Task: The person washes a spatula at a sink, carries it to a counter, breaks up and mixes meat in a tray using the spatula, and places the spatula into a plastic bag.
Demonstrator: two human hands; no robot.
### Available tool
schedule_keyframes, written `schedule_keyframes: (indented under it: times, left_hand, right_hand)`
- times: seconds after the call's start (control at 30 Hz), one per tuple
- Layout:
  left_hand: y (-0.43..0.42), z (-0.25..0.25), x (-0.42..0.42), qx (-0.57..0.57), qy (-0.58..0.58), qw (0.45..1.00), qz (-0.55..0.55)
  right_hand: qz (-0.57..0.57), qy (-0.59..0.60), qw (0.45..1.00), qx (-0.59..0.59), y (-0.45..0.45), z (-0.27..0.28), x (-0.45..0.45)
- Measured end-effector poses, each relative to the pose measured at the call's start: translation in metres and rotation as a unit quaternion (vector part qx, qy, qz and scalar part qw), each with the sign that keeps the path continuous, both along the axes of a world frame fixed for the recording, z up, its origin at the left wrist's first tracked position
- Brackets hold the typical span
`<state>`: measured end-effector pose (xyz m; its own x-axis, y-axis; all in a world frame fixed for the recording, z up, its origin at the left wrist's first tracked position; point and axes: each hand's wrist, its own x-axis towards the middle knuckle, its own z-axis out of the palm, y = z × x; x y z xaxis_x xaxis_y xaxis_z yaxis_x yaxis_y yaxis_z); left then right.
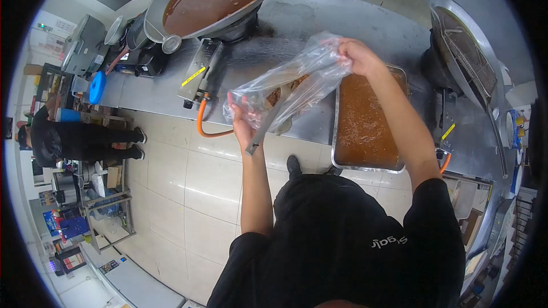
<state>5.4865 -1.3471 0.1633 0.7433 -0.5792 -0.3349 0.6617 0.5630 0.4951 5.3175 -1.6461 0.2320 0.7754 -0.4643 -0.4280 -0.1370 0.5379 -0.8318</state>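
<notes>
A clear plastic bag (322, 60) is stretched between my two hands above the metal counter. My left hand (242, 117) has its fingers curled at the bag's lower left end, partly seen through the plastic. At the upper right end, my right hand (361, 57) pinches the plastic. Brown, crumbly-looking food (275, 97) shows in the middle of the bag; its kind is unclear. A flat grey strip (262, 134) slants across the bag and past my left wrist; I cannot tell what tool it is. Under my right forearm lies a metal tray (335, 131) of brown, bubbly liquid.
A large wok (268, 0) of brown liquid stands at the back left, with a burner unit (202, 71) and orange hose (201, 117) in front. Another wok (442, 51) holding a wire rack is at right. Another person (85, 137) stands at far left.
</notes>
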Motion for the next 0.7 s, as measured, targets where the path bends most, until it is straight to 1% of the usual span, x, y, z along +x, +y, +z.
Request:
schedule_keyframes:
  times: [0.03,0.07,0.1,0.13,0.17,0.2,0.23,0.27,0.3,0.37,0.4,0.43,0.47,0.5,0.53,0.6,0.67,0.7]
  left_hand:
    - [0.006,-0.030,0.015,-0.069,0.012,0.997,-0.011]
    - [0.011,-0.049,0.023,-0.138,0.025,0.990,-0.020]
    - [0.011,-0.053,0.023,-0.170,0.041,0.984,-0.026]
    - [0.010,-0.055,0.022,-0.202,0.057,0.977,-0.032]
    - [0.010,-0.056,0.022,-0.234,0.073,0.969,-0.037]
    - [0.011,-0.060,0.024,-0.244,0.103,0.963,-0.049]
    - [0.013,-0.063,0.025,-0.253,0.133,0.956,-0.061]
    - [0.014,-0.066,0.027,-0.264,0.162,0.948,-0.074]
    - [0.013,-0.059,0.026,-0.274,0.191,0.939,-0.086]
    - [0.012,-0.046,0.021,-0.167,0.152,0.972,-0.071]
    - [0.014,-0.045,0.021,-0.144,0.135,0.978,-0.067]
    - [0.015,-0.044,0.022,-0.121,0.118,0.984,-0.064]
    - [0.019,-0.054,0.026,-0.130,0.105,0.984,-0.064]
    - [0.020,-0.056,0.027,-0.140,0.093,0.984,-0.063]
    - [0.020,-0.059,0.026,-0.122,0.113,0.985,-0.042]
    - [0.020,-0.064,0.022,-0.085,0.153,0.984,0.000]
    - [0.025,-0.081,0.029,-0.079,0.212,0.973,-0.040]
    - [0.025,-0.087,0.031,-0.076,0.241,0.966,-0.062]
  right_hand:
    - [0.057,0.036,0.997,-0.024,-0.004,0.005,-0.003]
    - [0.115,0.071,0.990,-0.048,-0.008,0.015,-0.005]
    - [0.173,0.105,0.977,-0.072,-0.014,0.020,-0.006]
    - [0.197,0.094,0.974,-0.052,-0.027,0.014,-0.008]
    - [0.154,0.049,0.987,-0.010,-0.041,0.000,-0.008]
    - [0.111,0.003,0.993,0.032,-0.053,-0.018,-0.007]
    - [0.068,-0.042,0.994,0.074,-0.055,-0.021,-0.003]
    - [0.057,-0.119,0.987,0.095,-0.056,-0.024,-0.002]
    - [0.042,-0.116,0.986,0.111,-0.057,-0.026,0.001]
    - [0.009,-0.111,0.983,0.144,-0.053,-0.037,0.008]
    - [-0.030,-0.022,0.999,0.028,-0.043,-0.043,0.018]
    - [0.032,0.045,0.997,-0.051,-0.040,-0.043,0.018]
    - [0.094,0.111,0.981,-0.131,-0.040,-0.041,0.017]
    - [0.155,0.175,0.949,-0.209,-0.040,-0.036,0.016]
    - [0.140,0.187,0.941,-0.243,-0.040,-0.030,0.014]
    - [0.124,0.181,0.939,-0.265,-0.051,-0.015,0.013]
    - [0.109,0.161,0.941,-0.277,-0.055,0.003,0.015]
    - [0.114,0.167,0.930,-0.307,-0.049,0.013,0.018]
